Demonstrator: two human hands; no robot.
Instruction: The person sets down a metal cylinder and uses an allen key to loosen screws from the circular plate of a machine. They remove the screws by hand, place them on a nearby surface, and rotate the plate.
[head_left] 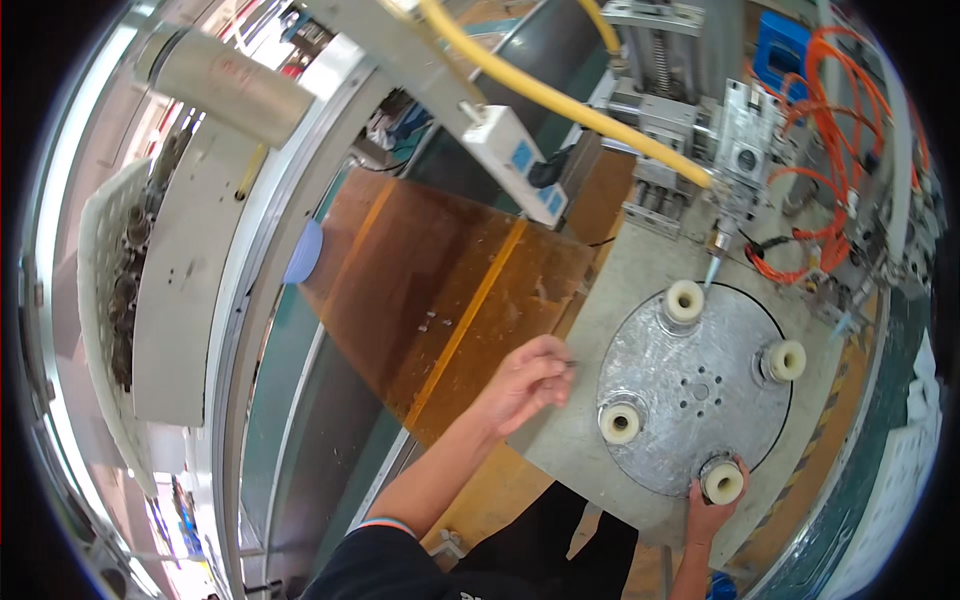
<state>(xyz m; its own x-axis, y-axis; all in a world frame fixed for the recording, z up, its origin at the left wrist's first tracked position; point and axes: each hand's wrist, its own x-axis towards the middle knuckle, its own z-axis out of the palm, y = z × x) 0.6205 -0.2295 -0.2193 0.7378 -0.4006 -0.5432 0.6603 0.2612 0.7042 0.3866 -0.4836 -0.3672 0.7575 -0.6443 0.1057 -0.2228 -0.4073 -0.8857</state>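
Observation:
My left hand (527,386) is raised to the left of a round metal turntable (655,455). Its thumb and fingers are pinched together, and a small dark tip shows at them, too small to name. At the turntable's near edge, my right hand (708,518) wraps round a cream ring-shaped holder (723,483), with fingers on both sides of it. Similar cream holders stand on the disc: one at left (620,423), one at the far side (684,301), one at right (787,361). Each has a hole in its middle.
A dispensing nozzle (713,268) points down beside the far holder, below a metal slide mechanism (668,125). A yellow hose (560,98) crosses above. Orange tubes (840,170) coil at right. A brown translucent sheet (440,280) with small bits lies at left, near a power strip (515,160).

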